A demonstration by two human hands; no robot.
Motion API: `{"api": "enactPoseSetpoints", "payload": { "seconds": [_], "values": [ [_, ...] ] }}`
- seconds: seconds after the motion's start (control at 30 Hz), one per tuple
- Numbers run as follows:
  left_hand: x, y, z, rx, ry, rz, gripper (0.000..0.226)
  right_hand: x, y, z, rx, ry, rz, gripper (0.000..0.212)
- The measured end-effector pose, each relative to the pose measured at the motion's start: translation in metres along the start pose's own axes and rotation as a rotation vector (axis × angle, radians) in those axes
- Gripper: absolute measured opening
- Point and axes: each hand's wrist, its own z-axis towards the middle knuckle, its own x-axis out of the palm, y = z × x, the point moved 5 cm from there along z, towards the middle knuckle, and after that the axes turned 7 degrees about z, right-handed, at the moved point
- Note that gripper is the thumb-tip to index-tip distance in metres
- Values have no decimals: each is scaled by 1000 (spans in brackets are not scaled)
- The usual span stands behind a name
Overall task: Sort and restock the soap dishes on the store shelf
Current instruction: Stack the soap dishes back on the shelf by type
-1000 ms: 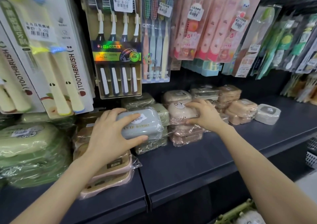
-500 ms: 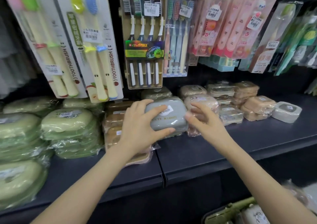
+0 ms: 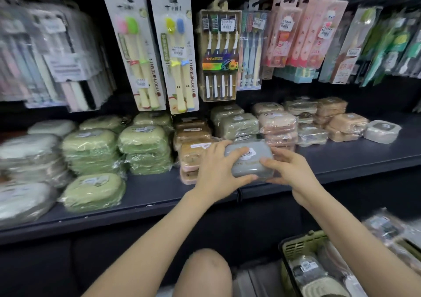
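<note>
dark shelf (image 3: 145, 196) bears stacked wrapped soap dishes (image 3: 145, 151)

Arms outstretched, left grip (image 3: 218, 168) and right grip (image 3: 290, 171) apparently curled inward.

I read the grey dish (image 3: 250, 167) as smooth plastic with a dull sheen; paper label (image 3: 248, 154) on the lid.
Green dishes (image 3: 91, 146): crinkled clear film, glossy, catching light.
Tan dishes (image 3: 193, 135): same film wrap.
Shelf (image 3: 155, 189): matt dark surface, smooth.
Toothbrush packs (image 3: 134, 53): printed card under glossy clear blister.
Basket (image 3: 300, 243): green slotted plastic, matt.
</note>
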Motion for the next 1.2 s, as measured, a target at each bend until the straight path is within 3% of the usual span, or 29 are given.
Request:
{"api": "enactPoseSetpoints", "payload": {
  "seconds": [0.33,0.5,0.57,0.67,0.73,0.83,0.97,1.2],
  "values": [
    [16,-61,-27,161,151,-154,77,-68,-9,-59,2,-142,-86,32],
    [56,-124,-36,270,186,-217,64,-163,-17,-109,-6,-375,-160,23],
    [81,-149,-38,278,230,-239,59,-208,-29,-129,25,-487,-154,20],
    [135,-181,-45,239,365,-263,55,-272,-59,-149,100,-662,-176,37],
    [178,-199,-49,218,453,-265,54,-309,-83,-158,131,-780,-196,37],
    [254,-218,-51,161,568,-246,55,-351,-121,-157,197,-869,-161,38],
    [353,-236,-39,39,652,-193,65,-399,-159,-134,260,-910,-74,33],
    [447,-259,-43,-36,823,83,115,-430,-204,-142,306,-1004,-35,46]
  ]
}}
